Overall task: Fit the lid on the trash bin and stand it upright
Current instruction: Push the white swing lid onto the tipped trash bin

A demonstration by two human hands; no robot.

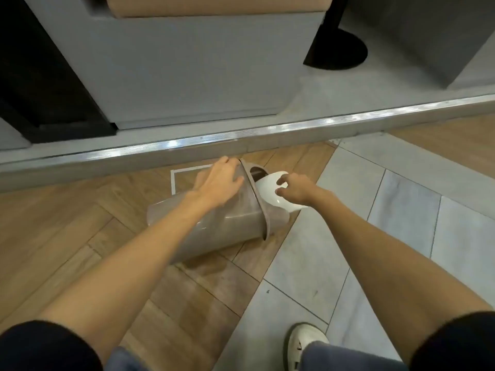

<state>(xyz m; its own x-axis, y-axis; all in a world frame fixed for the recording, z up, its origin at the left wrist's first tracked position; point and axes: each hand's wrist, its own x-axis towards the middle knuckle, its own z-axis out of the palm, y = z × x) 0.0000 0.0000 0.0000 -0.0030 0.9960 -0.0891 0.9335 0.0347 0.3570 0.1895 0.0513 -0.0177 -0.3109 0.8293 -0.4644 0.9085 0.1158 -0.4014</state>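
A taupe plastic trash bin (214,231) lies on its side on the wood floor, its mouth turned to the right. A taupe lid ring (253,194) sits around that mouth. My left hand (219,180) rests on the bin's upper side next to the ring, fingers spread against it. My right hand (294,187) pinches the white swing flap (270,192) of the lid at the bin's mouth. The flap is tilted and partly covered by my fingers.
A raised grey step with a metal edge strip (241,135) runs across just behind the bin. A grey seat base (174,65) and a black round table foot (337,49) stand on it. White tape (173,180) marks the floor. My white shoe (302,344) is at the bottom right.
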